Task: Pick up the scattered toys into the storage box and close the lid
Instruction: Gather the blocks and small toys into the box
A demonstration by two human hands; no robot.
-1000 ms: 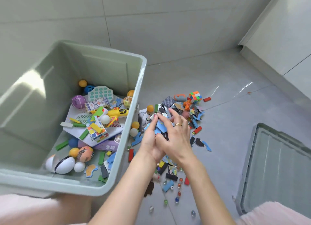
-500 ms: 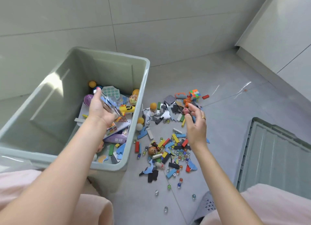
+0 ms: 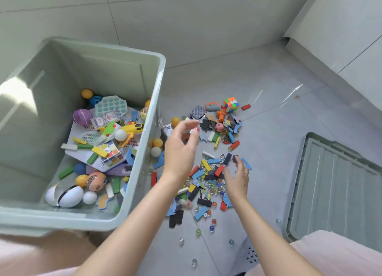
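The pale green storage box (image 3: 159,102) stands open at left, holding balls, a yellow toy plane, a puzzle cube, cards and blocks. Scattered toys (image 3: 207,177) lie on the floor to its right: coloured blocks, marbles and foam puzzle pieces. Further back is a colourful cube (image 3: 231,104). My left hand (image 3: 182,146) hovers just right of the box wall, fingers loosely bent and blurred, holding nothing I can see. My right hand (image 3: 237,177) is low over the near pile, fingers spread, fingertips at a dark piece. The lid (image 3: 341,185) lies on the floor at right.
Loose marbles (image 3: 213,222) are strewn on the grey tile floor near my knees. An orange ball (image 3: 175,121) and a white ball (image 3: 155,151) lie against the box's outer wall. A tiled wall runs behind, and a white cabinet (image 3: 351,28) stands at back right.
My left hand has come out of the box, leaving its pieces there, and is back over the floor. My right hand has dropped from the far pile to the near one.
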